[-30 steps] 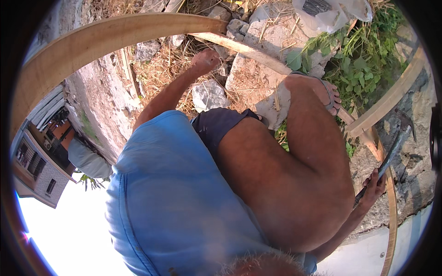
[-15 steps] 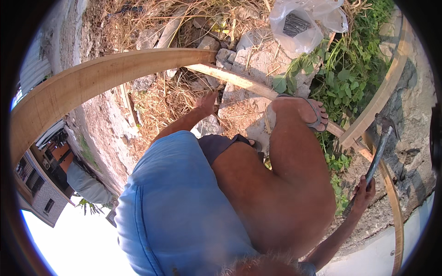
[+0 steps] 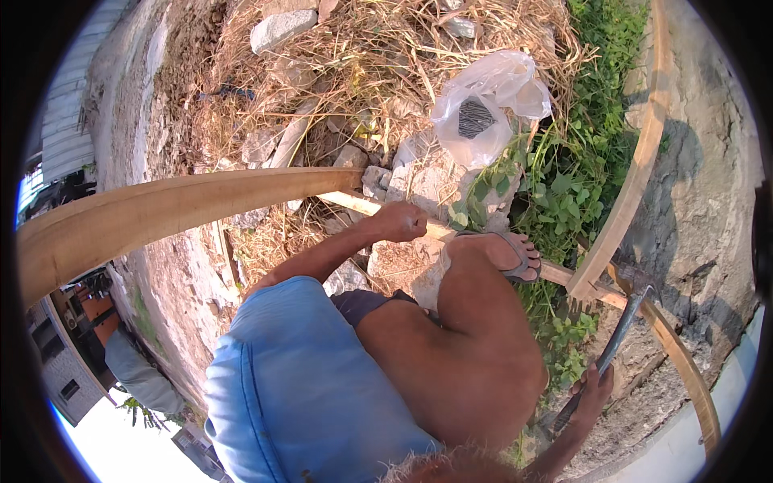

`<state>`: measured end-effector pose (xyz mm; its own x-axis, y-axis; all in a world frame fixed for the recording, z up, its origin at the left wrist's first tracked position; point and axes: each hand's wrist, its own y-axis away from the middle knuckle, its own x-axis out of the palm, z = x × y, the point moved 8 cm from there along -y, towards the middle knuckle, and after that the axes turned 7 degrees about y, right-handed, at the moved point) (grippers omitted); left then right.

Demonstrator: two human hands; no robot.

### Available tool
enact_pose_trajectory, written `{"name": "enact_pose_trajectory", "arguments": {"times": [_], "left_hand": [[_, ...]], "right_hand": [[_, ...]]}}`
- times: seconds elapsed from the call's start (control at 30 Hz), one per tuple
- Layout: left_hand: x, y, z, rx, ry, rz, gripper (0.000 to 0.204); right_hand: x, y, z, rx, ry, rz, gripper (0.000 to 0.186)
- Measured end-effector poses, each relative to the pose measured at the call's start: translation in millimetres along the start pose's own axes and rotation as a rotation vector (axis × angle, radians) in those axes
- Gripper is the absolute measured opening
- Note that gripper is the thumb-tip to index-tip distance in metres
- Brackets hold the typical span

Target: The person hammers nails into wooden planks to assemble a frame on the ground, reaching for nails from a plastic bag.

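Observation:
My left hand (image 3: 403, 222) is closed just over or against a pale wooden batten (image 3: 350, 201); what its fingers hold, if anything, is hidden. My right hand (image 3: 594, 386) grips the handle of a claw hammer (image 3: 624, 330), whose head is beside the joint of the batten and an upright-looking timber (image 3: 636, 193). My sandaled foot (image 3: 507, 256) rests on the batten, near that joint. A wide wooden board (image 3: 137, 219) runs from the left to the batten's far end. A translucent plastic bag (image 3: 459, 129) of nails lies on the rubble beyond my hands.
Dry straw (image 3: 386, 48) and broken stones (image 3: 282, 30) cover the ground ahead. Green weeds (image 3: 555, 193) grow at the right, beside a rough concrete surface (image 3: 700, 201). A weathered wall (image 3: 145, 97), corrugated sheets (image 3: 68, 121) and a building (image 3: 76, 374) are at the left.
My left hand has moved right to the batten and closed into a fist. The hammer and right hand are lower in the picture. The view has shifted, showing more straw ahead.

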<state>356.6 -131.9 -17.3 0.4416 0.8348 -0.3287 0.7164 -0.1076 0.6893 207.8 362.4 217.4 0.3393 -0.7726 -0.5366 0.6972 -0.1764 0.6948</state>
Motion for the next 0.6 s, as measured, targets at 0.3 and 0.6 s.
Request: {"name": "enact_pose_trajectory", "arguments": {"times": [0.3, 0.6], "left_hand": [[-269, -36, -161, 0.694, 0.95, -0.87, 0.02], [-372, -302, -80, 0.026, -0.477, -0.573, 0.05]], "right_hand": [[-46, 8, -22, 0.025, -0.092, -0.081, 0.016], [-80, -46, 8, 0.014, 0.002, -0.12, 0.015]]}}
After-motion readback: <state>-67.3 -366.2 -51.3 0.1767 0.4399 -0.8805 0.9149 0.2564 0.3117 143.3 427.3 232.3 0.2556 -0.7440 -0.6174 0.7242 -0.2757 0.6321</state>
